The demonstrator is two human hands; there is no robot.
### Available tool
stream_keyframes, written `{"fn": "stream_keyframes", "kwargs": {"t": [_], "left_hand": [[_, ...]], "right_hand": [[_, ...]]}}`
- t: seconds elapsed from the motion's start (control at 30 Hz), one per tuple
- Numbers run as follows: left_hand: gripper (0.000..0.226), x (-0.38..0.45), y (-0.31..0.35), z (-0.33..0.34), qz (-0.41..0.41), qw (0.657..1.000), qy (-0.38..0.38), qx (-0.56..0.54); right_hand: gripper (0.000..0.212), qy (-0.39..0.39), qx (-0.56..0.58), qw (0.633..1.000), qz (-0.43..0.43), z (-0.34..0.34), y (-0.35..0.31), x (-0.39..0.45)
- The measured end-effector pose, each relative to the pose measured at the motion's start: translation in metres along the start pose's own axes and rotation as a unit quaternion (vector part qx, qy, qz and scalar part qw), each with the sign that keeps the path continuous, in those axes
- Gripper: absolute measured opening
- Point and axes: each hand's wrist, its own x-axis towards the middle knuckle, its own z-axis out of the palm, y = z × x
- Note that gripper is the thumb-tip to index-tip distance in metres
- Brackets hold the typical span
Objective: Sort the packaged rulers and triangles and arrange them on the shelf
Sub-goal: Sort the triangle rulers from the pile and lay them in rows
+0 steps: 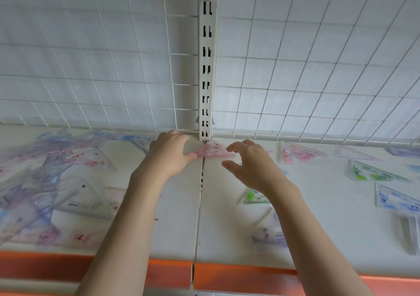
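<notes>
A pink packaged triangle lies at the back of the white shelf, just below the slotted upright. My left hand rests on its left corner, thumb tip against the package edge. My right hand hovers just right of it with fingers loosely curled, holding nothing. A loose heap of packaged triangles and rulers in pink, blue and purple covers the left shelf. On the right lie a second pink triangle, green triangles, a blue one and a purple one.
A white wire grid panel backs the shelf, split by a slotted metal upright. The shelf's front edge carries an orange strip. A seam runs between the two shelf boards.
</notes>
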Motion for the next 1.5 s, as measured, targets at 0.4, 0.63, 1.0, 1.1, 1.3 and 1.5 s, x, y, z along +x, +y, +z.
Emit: {"fn": "stream_keyframes", "kwargs": {"t": [0.4, 0.63, 1.0, 1.1, 1.3, 1.5], "left_hand": [[0.054, -0.072, -0.083, -0.033, -0.109, 0.992, 0.048, -0.049], [0.05, -0.085, -0.11, -0.03, -0.13, 0.982, 0.046, -0.127], [0.046, -0.088, -0.124, -0.025, -0.109, 0.981, 0.013, -0.16], [0.042, -0.088, -0.127, -0.025, -0.095, 0.982, 0.008, -0.16], [0.045, -0.086, -0.127, -0.026, -0.055, 0.985, -0.08, -0.14], [0.051, -0.08, -0.126, -0.024, -0.047, 0.983, -0.137, -0.109]], "right_hand": [[0.048, -0.083, -0.01, 0.994, -0.068, 0.037, -0.084, 0.04], [0.065, -0.177, -0.065, 0.982, 0.002, 0.048, -0.104, 0.05], [0.067, -0.232, -0.041, 0.967, 0.1, 0.048, -0.115, 0.059], [0.077, -0.232, -0.036, 0.966, 0.111, 0.046, -0.116, 0.054], [0.068, -0.202, 0.014, 0.971, 0.127, 0.04, -0.12, 0.036], [0.04, -0.162, 0.076, 0.977, 0.12, 0.032, -0.119, 0.024]]}}
